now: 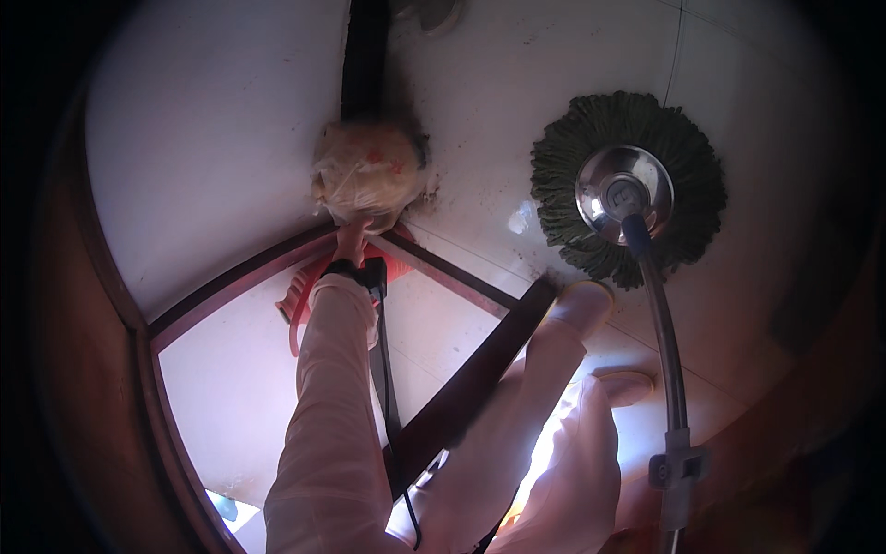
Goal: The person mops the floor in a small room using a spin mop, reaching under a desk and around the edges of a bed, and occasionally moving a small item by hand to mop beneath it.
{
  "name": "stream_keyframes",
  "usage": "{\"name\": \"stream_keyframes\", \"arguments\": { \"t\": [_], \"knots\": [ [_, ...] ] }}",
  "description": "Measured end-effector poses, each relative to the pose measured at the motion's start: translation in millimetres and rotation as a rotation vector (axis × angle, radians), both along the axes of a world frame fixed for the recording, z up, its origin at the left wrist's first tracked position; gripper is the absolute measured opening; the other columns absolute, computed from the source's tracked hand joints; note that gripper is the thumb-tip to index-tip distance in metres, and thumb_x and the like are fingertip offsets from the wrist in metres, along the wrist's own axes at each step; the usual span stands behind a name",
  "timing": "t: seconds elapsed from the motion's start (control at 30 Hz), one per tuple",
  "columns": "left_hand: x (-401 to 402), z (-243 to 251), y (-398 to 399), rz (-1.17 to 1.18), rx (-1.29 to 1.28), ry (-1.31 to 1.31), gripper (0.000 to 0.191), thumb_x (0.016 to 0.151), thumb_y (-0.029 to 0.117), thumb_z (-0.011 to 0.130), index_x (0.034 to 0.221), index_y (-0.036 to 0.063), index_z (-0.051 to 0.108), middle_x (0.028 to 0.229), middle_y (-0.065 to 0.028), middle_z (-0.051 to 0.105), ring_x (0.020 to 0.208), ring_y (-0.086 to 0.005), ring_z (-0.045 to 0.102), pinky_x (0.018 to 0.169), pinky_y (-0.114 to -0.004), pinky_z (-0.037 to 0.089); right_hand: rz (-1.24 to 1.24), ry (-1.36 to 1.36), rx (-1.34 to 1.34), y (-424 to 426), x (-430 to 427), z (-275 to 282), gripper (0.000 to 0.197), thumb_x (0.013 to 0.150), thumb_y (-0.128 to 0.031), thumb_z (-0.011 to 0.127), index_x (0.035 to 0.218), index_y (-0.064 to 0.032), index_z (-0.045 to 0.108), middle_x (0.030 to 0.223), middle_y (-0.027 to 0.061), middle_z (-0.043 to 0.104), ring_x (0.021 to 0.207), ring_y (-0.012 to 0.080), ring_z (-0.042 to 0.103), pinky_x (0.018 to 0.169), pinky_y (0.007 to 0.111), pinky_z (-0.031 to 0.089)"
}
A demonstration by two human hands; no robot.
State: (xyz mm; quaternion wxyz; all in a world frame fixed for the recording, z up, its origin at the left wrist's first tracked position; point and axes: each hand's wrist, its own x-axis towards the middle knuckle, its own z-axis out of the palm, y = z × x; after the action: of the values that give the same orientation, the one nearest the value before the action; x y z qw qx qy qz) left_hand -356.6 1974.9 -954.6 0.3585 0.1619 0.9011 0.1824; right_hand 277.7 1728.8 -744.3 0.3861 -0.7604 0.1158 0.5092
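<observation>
My left hand [353, 239] reaches forward at the corner of a dark wooden frame, its fingers on the near edge of a bulging, yellowish plastic bag [370, 170] with red marks. The bag's contents cannot be made out. A black strap with a device goes round the wrist. To the right, a round mop head [550, 180] with dark green strands lies spread on the floor, with a shiny metal disc [588, 170] at its centre. The mop's metal handle [668, 346] curves down to the lower picture edge. My right hand is out of view.
Dark wooden bars [450, 273] form a low frame around my arm. A red ribbed plastic object [398, 266] stands under its corner. A black post [365, 62] rises behind the bag. My feet [580, 305] are on the tiled floor between frame and mop. Dark dirt specks the floor near the bag.
</observation>
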Motion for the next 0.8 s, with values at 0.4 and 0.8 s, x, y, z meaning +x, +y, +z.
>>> {"name": "stream_keyframes", "arguments": {
  "t": [0.4, 0.8],
  "knots": [
    [34.9, 1.1, 21.9, -1.286, -0.062, 0.384, 0.041, 0.058, 0.011, 0.079, 0.094, 0.0093, 0.059, 0.085, -0.0126, 0.061, 0.088, -0.0294, 0.060, 0.076, -0.037, 0.048, -0.009, 0.046, -0.014, 5.4, -6.0, 5.0, 0.060, 0.084, -0.056, 0.046, 0.115, -0.0036, 0.046, 0.104, 0.0144, 0.047, 0.098, 0.0299, 0.043, 0.086, 0.042, 0.036],
    [124.6, -9.2, 125.0, -1.353, -0.222, 0.780, 0.016, 0.059, 0.006, 0.063, 0.074, 0.0122, 0.059, 0.075, -0.0101, 0.060, 0.076, -0.0307, 0.059, 0.065, -0.039, 0.046, -0.019, 0.061, 0.028, 3.0, -9.9, 3.6, 0.061, 0.085, -0.054, 0.045, 0.118, -0.0039, 0.044, 0.109, 0.0165, 0.045, 0.102, 0.0318, 0.042, 0.089, 0.044, 0.035]
  ]
}}
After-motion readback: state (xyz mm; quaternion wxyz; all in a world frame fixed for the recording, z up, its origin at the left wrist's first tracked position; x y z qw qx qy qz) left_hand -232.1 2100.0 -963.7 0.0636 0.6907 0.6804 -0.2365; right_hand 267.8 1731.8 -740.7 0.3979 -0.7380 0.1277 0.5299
